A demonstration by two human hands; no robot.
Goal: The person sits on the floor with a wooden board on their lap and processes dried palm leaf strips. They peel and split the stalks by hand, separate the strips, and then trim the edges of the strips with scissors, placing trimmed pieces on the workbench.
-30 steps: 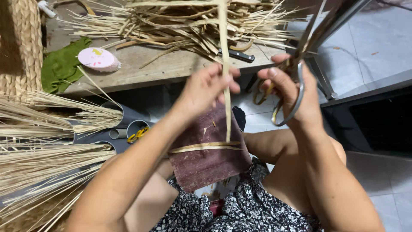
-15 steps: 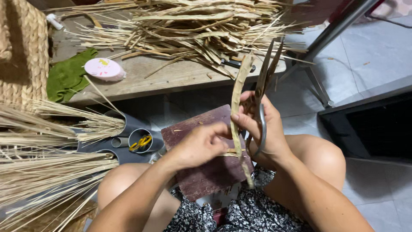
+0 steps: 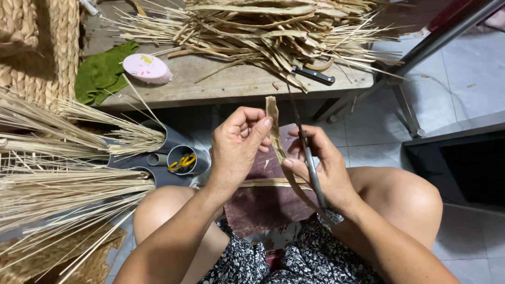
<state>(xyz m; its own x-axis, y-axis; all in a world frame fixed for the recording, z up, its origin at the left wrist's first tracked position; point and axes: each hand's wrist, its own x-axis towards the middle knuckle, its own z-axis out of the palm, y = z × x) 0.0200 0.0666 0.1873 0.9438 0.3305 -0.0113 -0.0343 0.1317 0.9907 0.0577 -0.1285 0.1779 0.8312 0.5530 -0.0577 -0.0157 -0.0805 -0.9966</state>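
- Pale floor tiles are showing under a worn wooden surface, which is carrying a loose heap of dried stalks, a black-handled knife, a green cloth and a round pink tin.
- Left hand is pinching the upper end of a dried leaf strip between thumb and curled fingertips, holding it upright over the lap.
- Right hand is pressing its thumb on the strip lower down while closing around a thin dark-bladed tool that is lying along the strip; what kind of tool, I cannot tell.
- Judging by this, keeping the strip taut between both pinches and the blade running with the fibres should be giving a clean cut.
- Strip is looking flat, papery and brittle, slightly curling.
- Maroon cloth, coarse and padded, is covering the thighs.
- Bundles of straight straw are fanning out at left, beside grey tubes and a woven basket.
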